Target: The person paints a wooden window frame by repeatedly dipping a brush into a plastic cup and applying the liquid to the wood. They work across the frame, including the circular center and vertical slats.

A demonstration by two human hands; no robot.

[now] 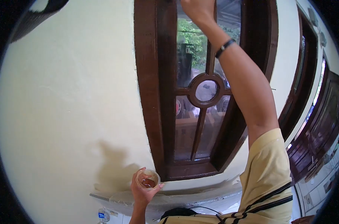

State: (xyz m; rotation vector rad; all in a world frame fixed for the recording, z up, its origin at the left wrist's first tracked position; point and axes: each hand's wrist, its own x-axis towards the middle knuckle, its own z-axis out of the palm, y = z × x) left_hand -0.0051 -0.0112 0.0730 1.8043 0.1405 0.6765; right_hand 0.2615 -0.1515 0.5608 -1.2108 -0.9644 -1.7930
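Observation:
My left hand point(141, 193) is wrapped around a small clear plastic cup point(158, 180), low in front of the wall. A little reddish-brown liquid point(149, 183) lies at the bottom of the cup, and brown smears coat its inner side. My right arm stretches up across the dark brown wooden window frame point(146, 71). At the top edge of the view, my right hand point(197, 8) is only partly seen near the upper window. Its fingers are cut off, so whatever it may hold is hidden.
A cream wall point(68, 97) fills the left side. The window has glass panes point(186, 140) and a round wooden ring point(192, 91). A plastic-like sheet point(124, 198) lies along the wall's foot, beside a water bottle point(103, 215). A dark door point(322, 112) stands far right.

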